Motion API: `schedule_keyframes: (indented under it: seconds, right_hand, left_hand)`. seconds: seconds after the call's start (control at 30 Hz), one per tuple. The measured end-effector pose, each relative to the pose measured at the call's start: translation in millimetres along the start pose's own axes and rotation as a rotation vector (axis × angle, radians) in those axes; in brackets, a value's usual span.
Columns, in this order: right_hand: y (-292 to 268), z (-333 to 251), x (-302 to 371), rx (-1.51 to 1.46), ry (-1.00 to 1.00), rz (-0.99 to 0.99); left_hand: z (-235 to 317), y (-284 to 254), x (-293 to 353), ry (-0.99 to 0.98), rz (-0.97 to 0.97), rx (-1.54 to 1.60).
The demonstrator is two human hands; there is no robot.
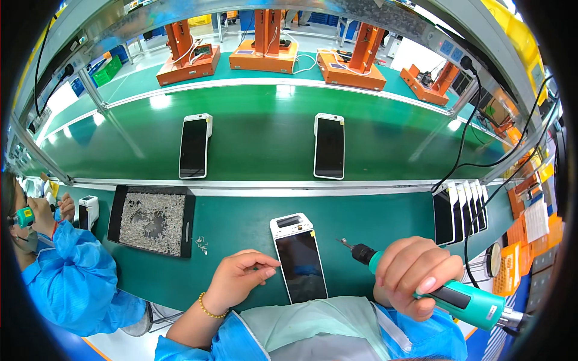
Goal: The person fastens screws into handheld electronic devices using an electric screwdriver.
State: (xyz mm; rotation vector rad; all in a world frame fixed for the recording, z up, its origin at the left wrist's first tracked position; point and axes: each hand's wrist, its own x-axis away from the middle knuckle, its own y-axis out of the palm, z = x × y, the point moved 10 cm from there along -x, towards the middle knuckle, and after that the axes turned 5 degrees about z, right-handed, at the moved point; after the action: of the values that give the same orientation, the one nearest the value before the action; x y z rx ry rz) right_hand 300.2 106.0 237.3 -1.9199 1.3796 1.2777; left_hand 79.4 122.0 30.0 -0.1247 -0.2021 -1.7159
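A white handheld payment terminal (pixel 301 265) with a dark screen lies face up before me, its top end pointing away. Beside its left edge is my left hand (pixel 244 277), thumb and forefinger stretched toward it with a small gap between them; the fingertips are at or very near the edge. My right hand (pixel 418 274) is wrapped round a green and black electric screwdriver (pixel 463 304), whose bit points left toward the terminal without touching it. Something small sits at the bit's tip, too small to name. Left of my left hand, several small silver screws (pixel 202 244) lie loose on the green bench.
A black tray (pixel 188 225) of small metal parts stands at left. Two terminals, one left (pixel 194 147) and one right (pixel 329 147), lie on the green belt. Several more (pixel 445 216) lean together at right, near a hanging black cable (pixel 466 240). A co-worker's blue sleeve (pixel 78 277) is at far left.
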Motion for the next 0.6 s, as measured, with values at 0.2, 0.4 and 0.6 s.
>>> schedule_keyframes:
  seconds: [0.2, 0.4, 0.6]
  right_hand:
    - [11, 14, 3, -0.179, 0.176, 0.022]
    - [17, 30, 15, -0.461, 0.244, 0.06]
    - [23, 35, 16, -0.481, 0.288, 0.03]
  left_hand:
    - [-18, 31, -5, -0.099, -0.159, 0.202]
    - [-36, 50, -6, -0.23, -0.255, 0.547]
    - [-39, 56, -3, -0.232, -0.334, 0.485]
